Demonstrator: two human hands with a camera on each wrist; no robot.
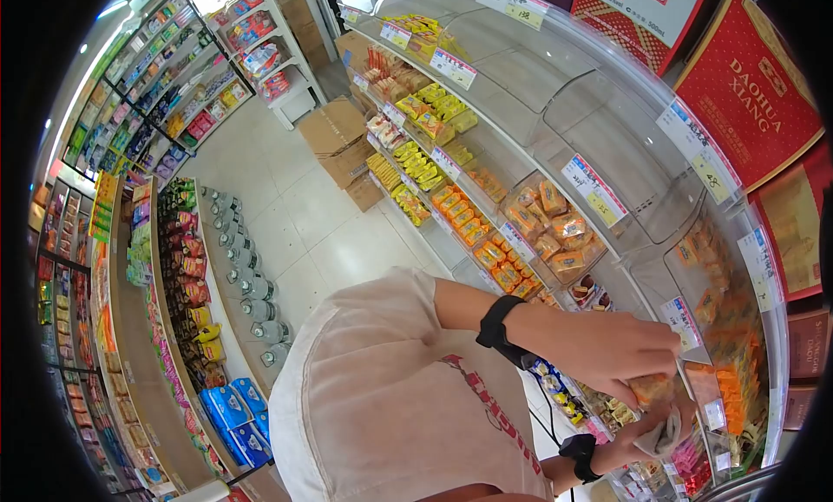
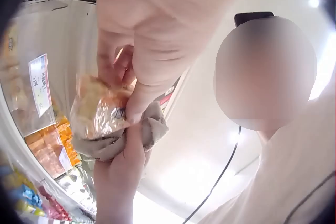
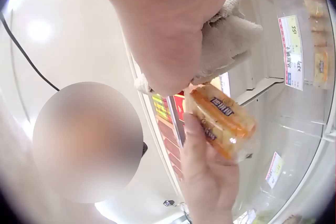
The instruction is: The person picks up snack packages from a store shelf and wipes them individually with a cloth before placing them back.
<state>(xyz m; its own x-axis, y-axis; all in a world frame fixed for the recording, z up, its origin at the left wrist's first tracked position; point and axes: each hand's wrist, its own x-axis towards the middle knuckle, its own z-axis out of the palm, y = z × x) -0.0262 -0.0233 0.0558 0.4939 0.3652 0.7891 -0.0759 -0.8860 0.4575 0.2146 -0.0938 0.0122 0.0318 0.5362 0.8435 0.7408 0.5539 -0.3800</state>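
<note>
A clear-wrapped cake snack with orange edges and dark printed labels is gripped by my left hand, its thumb and fingers around the wrapper in the right wrist view. My right hand is just below and holds a crumpled grey cloth, bunched between thumb and fingers. The cloth lies right against the packaged cake in the left wrist view. Both hands are close together in front of the clear shelf bins. Part of the wrapper is hidden behind the left fingers.
Clear bins of wrapped snacks with price tags run along the tiered shelf beside me. Red gift boxes stand above it. Behind are cardboard boxes, large water bottles on the floor and another snack shelf.
</note>
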